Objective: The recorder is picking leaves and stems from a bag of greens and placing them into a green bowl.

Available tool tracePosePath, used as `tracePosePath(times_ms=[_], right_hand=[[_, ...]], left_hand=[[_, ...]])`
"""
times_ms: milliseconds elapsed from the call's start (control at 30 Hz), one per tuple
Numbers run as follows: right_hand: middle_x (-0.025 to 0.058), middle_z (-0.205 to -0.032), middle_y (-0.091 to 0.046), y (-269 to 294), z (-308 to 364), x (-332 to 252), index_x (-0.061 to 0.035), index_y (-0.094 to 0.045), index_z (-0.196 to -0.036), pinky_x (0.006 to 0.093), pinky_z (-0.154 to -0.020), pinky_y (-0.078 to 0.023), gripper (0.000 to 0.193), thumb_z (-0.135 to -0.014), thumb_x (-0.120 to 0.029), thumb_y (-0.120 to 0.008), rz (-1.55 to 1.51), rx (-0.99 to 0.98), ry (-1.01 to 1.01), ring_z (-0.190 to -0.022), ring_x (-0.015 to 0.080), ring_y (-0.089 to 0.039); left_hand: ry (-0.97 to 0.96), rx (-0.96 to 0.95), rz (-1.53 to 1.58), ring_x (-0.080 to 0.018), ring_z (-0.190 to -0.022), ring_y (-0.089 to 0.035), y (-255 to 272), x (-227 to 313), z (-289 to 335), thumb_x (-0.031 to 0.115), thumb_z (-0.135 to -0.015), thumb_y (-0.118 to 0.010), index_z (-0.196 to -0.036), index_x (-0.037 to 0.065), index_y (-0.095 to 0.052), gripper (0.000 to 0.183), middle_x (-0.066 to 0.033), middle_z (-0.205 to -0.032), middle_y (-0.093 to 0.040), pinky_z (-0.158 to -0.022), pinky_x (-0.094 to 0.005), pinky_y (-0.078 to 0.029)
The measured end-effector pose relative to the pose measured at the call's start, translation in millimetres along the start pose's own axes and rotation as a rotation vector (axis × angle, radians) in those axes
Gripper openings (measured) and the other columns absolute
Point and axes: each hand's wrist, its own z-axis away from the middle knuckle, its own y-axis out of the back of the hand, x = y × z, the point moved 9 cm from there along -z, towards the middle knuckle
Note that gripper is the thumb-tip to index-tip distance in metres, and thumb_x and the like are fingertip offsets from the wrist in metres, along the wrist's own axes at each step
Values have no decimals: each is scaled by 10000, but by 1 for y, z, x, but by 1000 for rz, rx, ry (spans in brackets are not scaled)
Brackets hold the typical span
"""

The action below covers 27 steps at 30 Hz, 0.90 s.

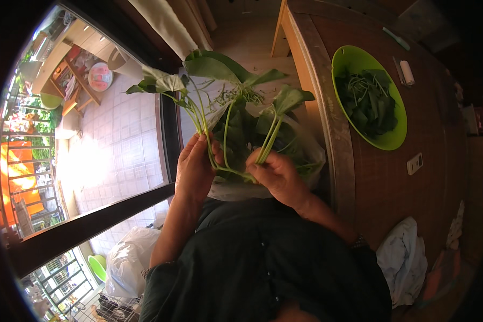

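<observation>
Between my hands stretches a leafy green vine (227, 131) with long pale stalks and broad leaves. My left hand (193, 165) is closed on several of its stalks, fingers pinched near the joint. Opposite it, my right hand (280, 177) grips another cluster of stalks between thumb and fingers, its leaves rising above the fist. Beneath both hands sits a clear plastic bag (310, 147) holding more dark green leaves, partly hidden by the vine. A heap of short stem bits (222, 96) lies just beyond the bag.
At right stands a wooden table (370, 182) bearing a lime-green basin (394, 140) of picked leaves (367, 102), a white roll-shaped item (407, 72) and a small white device (415, 163). A dark door frame (96, 220) borders my left side, with a white bag (131, 260) beyond it.
</observation>
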Motion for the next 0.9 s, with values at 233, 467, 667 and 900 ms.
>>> tracePosePath(times_ms=[233, 467, 667, 900], right_hand=[[-32, -826, -501, 12, 10, -12, -36, -576, -962, 200, -628, -389, 39, -965, -52, -541, 19, 185, 137, -701, 30, -454], [-23, -813, -559, 24, -1, 6, -36, -616, -974, 198, -621, -420, 50, -947, -75, -597, 73, 109, -106, -702, 36, -515], [-30, -776, -579, -1, -9, 15, -9, -640, -996, 208, -595, -430, 122, -948, -114, -600, 126, -77, -226, -674, 33, -518], [-51, -759, -544, -5, -8, 20, -23, -647, -1030, 206, -561, -391, 144, -980, -142, -581, 19, -59, -228, -642, 19, -461]], left_hand=[[-140, 108, -15, -119, -656, -485, 42, 19, -15, 151, -1012, -486, -1000, 61, -553, 113, -29, -778, -520, -608, -256, -438], [-115, 120, -220, -104, -629, -502, 12, 28, 0, 176, -1025, -467, -1026, 59, -551, 144, -23, -772, -543, -573, -233, -422], [-43, -158, -309, -80, -680, -545, -35, 0, 13, 194, -1032, -487, -1077, 46, -569, 175, -4, -796, -586, -636, -203, -447], [-42, -112, -390, -45, -724, -559, -31, -9, 14, 193, -1024, -509, -1083, 46, -607, 186, 22, -845, -632, -650, -196, -450]])
